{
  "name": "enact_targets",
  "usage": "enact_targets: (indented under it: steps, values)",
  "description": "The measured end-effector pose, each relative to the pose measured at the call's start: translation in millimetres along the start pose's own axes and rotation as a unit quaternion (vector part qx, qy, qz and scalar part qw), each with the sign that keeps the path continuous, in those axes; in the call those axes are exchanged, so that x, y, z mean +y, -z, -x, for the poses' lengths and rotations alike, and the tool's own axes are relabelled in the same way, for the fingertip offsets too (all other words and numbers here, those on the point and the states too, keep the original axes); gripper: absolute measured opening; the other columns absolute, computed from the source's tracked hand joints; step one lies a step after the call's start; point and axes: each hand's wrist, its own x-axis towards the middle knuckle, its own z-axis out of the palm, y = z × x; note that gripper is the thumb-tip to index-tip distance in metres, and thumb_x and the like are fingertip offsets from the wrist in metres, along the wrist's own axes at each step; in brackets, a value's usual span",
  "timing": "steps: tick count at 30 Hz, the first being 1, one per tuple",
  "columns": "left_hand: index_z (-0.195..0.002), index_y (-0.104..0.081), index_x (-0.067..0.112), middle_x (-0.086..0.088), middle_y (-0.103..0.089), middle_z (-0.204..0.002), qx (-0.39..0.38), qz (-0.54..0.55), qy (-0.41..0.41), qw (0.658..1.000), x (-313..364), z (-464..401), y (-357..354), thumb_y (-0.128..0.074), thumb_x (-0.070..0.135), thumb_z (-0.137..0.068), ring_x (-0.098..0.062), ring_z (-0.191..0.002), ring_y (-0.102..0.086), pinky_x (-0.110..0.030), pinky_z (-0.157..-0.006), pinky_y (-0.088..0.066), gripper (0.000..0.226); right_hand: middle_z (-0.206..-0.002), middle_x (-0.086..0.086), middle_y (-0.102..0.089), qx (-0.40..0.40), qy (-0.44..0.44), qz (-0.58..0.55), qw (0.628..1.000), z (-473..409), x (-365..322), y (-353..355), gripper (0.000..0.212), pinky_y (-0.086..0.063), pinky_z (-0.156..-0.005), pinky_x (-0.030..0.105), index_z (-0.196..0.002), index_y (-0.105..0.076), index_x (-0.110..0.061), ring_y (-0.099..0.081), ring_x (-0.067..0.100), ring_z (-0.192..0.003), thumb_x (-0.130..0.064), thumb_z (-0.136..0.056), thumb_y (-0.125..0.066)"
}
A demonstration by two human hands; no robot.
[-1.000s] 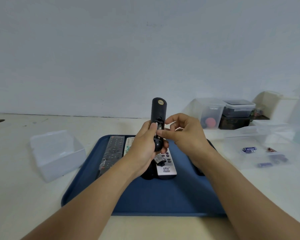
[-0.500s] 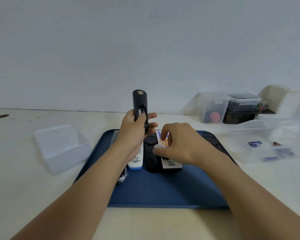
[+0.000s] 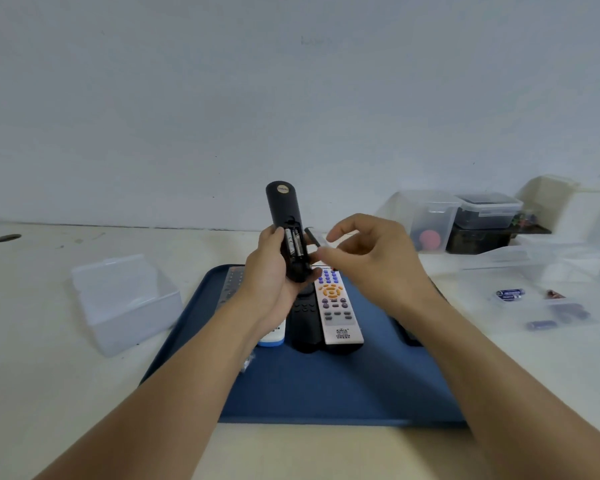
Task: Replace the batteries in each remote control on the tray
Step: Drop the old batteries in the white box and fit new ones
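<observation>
Above the blue tray's (image 3: 343,393) far edge, the left hand (image 3: 271,275) grips an upright black remote (image 3: 286,230), batteries exposed; right hand (image 3: 371,261) pinches its cover (image 3: 311,237) beside it

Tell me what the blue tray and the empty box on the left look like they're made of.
Blue tray: probably matte plastic, with an even colour, a dull surface and a rounded raised rim. Empty box: translucent, frosted plastic, since the table shows faintly through its thin walls.

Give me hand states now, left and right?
Left hand: grips the black remote, battery bay open.
Right hand: pinches a thin dark piece, likely the battery cover.
</observation>
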Motion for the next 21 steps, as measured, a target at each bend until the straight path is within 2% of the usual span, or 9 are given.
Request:
enact_targets:
  steps: [3,5,8,10,12,14,16,18,21]
  values:
    - [-0.138,-0.049,0.016,-0.015,-0.067,-0.118,-0.047,0.021,0.014,0.999,-5,7,-7,-0.031,0.026,-0.110,-0.026,-0.091,-0.072,-0.037,-0.069,-0.059,0.035,-0.063,0.001,-0.067,0.025,0.063,0.054,0.996,6,5,-17,0.017,-0.050,-0.053,0.028,-0.091,-0.074,-0.028,-0.059,0.015,-0.053,-0.017,-0.078,-0.074]
    - [-0.136,-0.051,0.017,-0.014,-0.067,-0.113,-0.071,0.053,0.019,0.996,-5,11,-9,-0.030,0.024,-0.111,-0.023,-0.083,-0.074,-0.033,-0.065,-0.060,0.033,-0.062,-0.003,-0.064,0.043,0.087,0.085,0.992,8,9,-23,0.024,-0.053,-0.059,0.031,-0.099,-0.074,-0.033,-0.059,0.016,-0.058,-0.020,-0.079,-0.071]
    - [-0.139,-0.050,0.018,-0.014,-0.067,-0.114,-0.091,0.060,0.015,0.994,-4,10,-9,-0.030,0.024,-0.111,-0.024,-0.088,-0.074,-0.034,-0.069,-0.061,0.034,-0.061,-0.009,-0.062,0.063,0.096,0.103,0.988,8,9,-22,0.024,-0.051,-0.060,0.026,-0.101,-0.075,-0.033,-0.056,0.008,-0.058,-0.022,-0.079,-0.072]
    - [-0.140,-0.049,0.019,-0.012,-0.068,-0.117,-0.100,0.045,0.002,0.994,-4,9,-8,-0.030,0.025,-0.111,-0.026,-0.098,-0.071,-0.038,-0.077,-0.059,0.035,-0.060,-0.009,-0.061,0.056,0.061,0.048,0.995,6,7,-19,0.022,-0.048,-0.054,0.019,-0.095,-0.074,-0.031,-0.056,0.005,-0.052,-0.016,-0.079,-0.077]
    - [-0.138,-0.049,0.021,-0.008,-0.069,-0.114,-0.114,0.033,-0.007,0.993,-2,9,-7,-0.031,0.026,-0.110,-0.024,-0.098,-0.071,-0.038,-0.075,-0.057,0.034,-0.067,0.004,-0.065,0.024,0.002,-0.070,0.997,3,3,-11,0.020,-0.054,-0.055,0.024,-0.097,-0.075,-0.020,-0.064,0.013,-0.056,-0.008,-0.081,-0.078]
    - [-0.138,-0.049,0.021,-0.005,-0.070,-0.109,-0.122,0.028,-0.013,0.992,0,8,-7,-0.033,0.026,-0.110,-0.019,-0.089,-0.069,-0.037,-0.074,-0.054,0.033,-0.074,0.013,-0.065,0.001,-0.055,-0.205,0.977,-4,3,2,0.023,-0.059,-0.062,0.029,-0.105,-0.073,-0.008,-0.067,0.019,-0.062,0.001,-0.084,-0.074]
    - [-0.135,-0.050,0.020,-0.005,-0.069,-0.105,-0.120,0.026,-0.020,0.992,0,6,-6,-0.035,0.026,-0.109,-0.019,-0.084,-0.063,-0.036,-0.070,-0.052,0.031,-0.075,0.011,-0.065,-0.019,-0.099,-0.305,0.947,-10,3,14,0.024,-0.059,-0.065,0.026,-0.110,-0.070,-0.001,-0.065,0.017,-0.064,0.004,-0.086,-0.069]
    - [-0.130,-0.053,0.023,-0.003,-0.070,-0.100,-0.117,0.024,-0.021,0.993,0,5,-5,-0.036,0.026,-0.109,-0.018,-0.082,-0.062,-0.035,-0.068,-0.052,0.027,-0.074,0.009,-0.066,-0.040,-0.126,-0.340,0.931,-12,5,22,0.024,-0.057,-0.063,0.022,-0.112,-0.070,-0.002,-0.062,0.014,-0.064,0.002,-0.088,-0.068]
    - [-0.127,-0.056,0.024,-0.003,-0.069,-0.098,-0.115,0.025,-0.003,0.993,1,5,-5,-0.039,0.025,-0.108,-0.017,-0.079,-0.064,-0.034,-0.066,-0.050,0.025,-0.078,0.009,-0.065,-0.063,-0.127,-0.291,0.946,-14,11,24,0.024,-0.050,-0.058,0.020,-0.111,-0.068,-0.007,-0.056,0.012,-0.064,-0.004,-0.087,-0.071]
